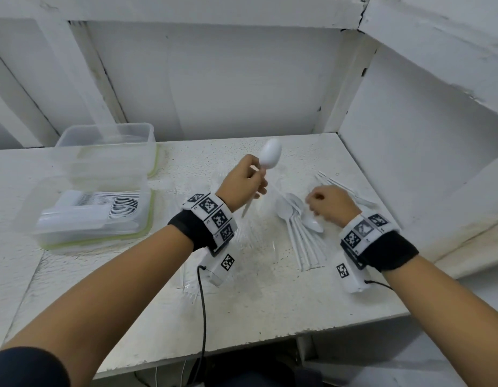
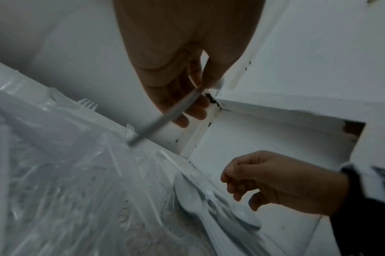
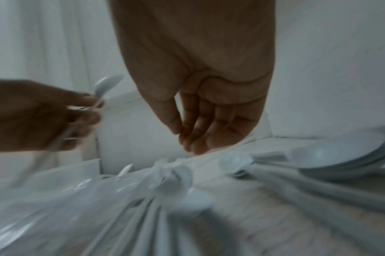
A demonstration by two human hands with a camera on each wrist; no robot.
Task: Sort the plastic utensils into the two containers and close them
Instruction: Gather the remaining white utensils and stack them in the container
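Note:
My left hand (image 1: pixel 256 180) pinches a white plastic spoon (image 1: pixel 270 155) by its handle and holds it above the table, bowl up. The left wrist view shows that handle (image 2: pixel 165 117) crossing the curled fingers. My right hand (image 1: pixel 315 202) hovers just over a fanned pile of white spoons (image 1: pixel 295 219), fingers loosely bent with nothing between them; in the right wrist view the right hand (image 3: pixel 187 138) looks empty. A few white forks (image 1: pixel 343 185) lie behind it. Two clear containers stand at the left: the back one (image 1: pixel 108 135) empty, the front one (image 1: pixel 147 219) holding several stacked white utensils.
A crumpled clear plastic bag (image 1: pixel 250 241) lies on the table between my wrists, with forks (image 2: pixel 130 129) showing at its far edge. White walls close in behind and at the right. The table's front edge (image 1: pixel 270 339) runs below my forearms.

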